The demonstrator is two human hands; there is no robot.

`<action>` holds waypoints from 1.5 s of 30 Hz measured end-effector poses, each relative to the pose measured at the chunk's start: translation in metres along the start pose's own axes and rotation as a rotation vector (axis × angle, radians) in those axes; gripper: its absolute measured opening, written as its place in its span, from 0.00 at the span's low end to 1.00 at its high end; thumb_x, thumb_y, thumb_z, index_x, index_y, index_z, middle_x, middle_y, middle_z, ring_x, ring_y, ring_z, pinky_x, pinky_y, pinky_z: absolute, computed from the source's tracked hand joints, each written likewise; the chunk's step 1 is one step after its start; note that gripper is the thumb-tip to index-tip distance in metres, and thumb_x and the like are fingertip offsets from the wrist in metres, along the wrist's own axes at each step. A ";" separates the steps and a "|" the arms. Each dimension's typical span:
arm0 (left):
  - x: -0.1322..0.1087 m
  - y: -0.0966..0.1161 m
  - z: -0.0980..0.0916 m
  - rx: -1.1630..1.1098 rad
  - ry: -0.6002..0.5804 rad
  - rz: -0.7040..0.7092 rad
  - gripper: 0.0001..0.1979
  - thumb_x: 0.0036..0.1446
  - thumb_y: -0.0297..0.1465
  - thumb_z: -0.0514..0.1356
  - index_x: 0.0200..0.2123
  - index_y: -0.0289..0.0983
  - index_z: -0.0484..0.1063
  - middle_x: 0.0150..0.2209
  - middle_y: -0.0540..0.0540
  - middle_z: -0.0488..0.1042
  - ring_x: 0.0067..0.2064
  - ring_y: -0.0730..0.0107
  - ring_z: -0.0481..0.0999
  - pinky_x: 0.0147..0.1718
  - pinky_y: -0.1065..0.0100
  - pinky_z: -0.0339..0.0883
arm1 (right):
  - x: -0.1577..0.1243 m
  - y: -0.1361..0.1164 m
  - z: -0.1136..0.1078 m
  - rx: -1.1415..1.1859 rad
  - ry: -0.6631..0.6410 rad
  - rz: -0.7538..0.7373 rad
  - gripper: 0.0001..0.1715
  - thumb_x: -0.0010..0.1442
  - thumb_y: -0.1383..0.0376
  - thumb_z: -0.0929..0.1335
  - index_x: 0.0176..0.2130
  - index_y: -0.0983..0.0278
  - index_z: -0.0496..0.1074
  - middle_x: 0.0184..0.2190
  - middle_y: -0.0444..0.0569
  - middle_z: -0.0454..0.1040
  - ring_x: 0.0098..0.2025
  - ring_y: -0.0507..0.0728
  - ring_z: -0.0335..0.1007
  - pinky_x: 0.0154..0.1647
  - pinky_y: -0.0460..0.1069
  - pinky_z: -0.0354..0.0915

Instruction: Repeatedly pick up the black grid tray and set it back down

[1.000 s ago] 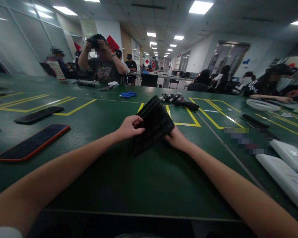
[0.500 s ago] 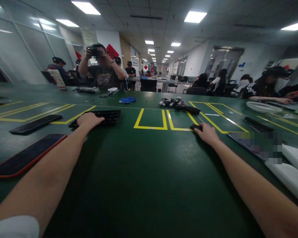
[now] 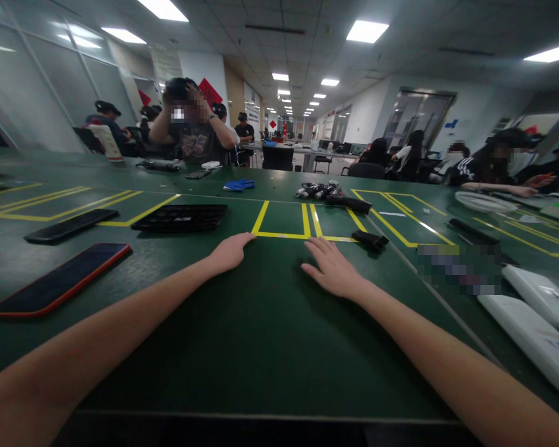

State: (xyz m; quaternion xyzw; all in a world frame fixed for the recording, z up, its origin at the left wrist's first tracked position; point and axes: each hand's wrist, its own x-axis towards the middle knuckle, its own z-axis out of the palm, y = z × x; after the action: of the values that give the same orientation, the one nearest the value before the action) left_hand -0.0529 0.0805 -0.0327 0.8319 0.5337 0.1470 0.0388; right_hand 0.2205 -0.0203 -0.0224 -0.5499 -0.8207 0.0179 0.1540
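My left hand (image 3: 230, 251) lies flat on the green table (image 3: 261, 323), fingers stretched toward a yellow taped box (image 3: 282, 221), holding nothing. My right hand (image 3: 330, 267) rests palm down beside it, fingers spread, empty. A black gridded tray (image 3: 179, 218) lies flat to the far left of my left hand, apart from it. A small black part (image 3: 370, 239) sits on the table just beyond and right of my right hand, untouched.
Two dark phones (image 3: 58, 276) (image 3: 69, 225) lie at the left. Black tools (image 3: 335, 194) and a blue glove (image 3: 239, 184) lie farther back. White flat devices (image 3: 535, 323) sit at the right edge. Several seated people work across and along the table.
Both hands held the black tray a second ago. The left set it down at the left, the right put down the small black part; both have drawn back to the middle, empty.
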 end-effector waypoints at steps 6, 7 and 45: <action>0.000 0.001 -0.006 0.023 -0.021 0.066 0.24 0.56 0.23 0.44 0.54 0.32 0.65 0.58 0.41 0.64 0.61 0.64 0.59 0.59 0.60 0.52 | -0.005 -0.021 0.008 0.093 -0.216 -0.134 0.38 0.62 0.46 0.51 0.62 0.64 0.52 0.64 0.52 0.48 0.66 0.64 0.41 0.64 0.65 0.39; -0.002 0.004 -0.008 0.027 0.038 0.093 0.23 0.57 0.25 0.45 0.54 0.31 0.65 0.59 0.41 0.63 0.62 0.63 0.57 0.60 0.57 0.51 | -0.004 -0.020 0.008 0.098 -0.201 -0.141 0.37 0.62 0.46 0.51 0.62 0.64 0.53 0.64 0.52 0.50 0.65 0.63 0.42 0.64 0.65 0.40; -0.016 0.001 -0.019 -0.026 0.098 -0.150 0.07 0.52 0.33 0.55 0.29 0.36 0.71 0.36 0.41 0.73 0.40 0.59 0.73 0.38 0.62 0.65 | 0.004 0.127 -0.005 -0.352 0.114 0.535 0.22 0.60 0.66 0.57 0.53 0.66 0.63 0.55 0.56 0.64 0.54 0.65 0.59 0.52 0.60 0.55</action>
State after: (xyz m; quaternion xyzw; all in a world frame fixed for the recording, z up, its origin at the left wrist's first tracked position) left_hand -0.0635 0.0643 -0.0176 0.7807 0.5940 0.1910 0.0341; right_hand 0.3350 0.0328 -0.0416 -0.7645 -0.6275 -0.1152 0.0920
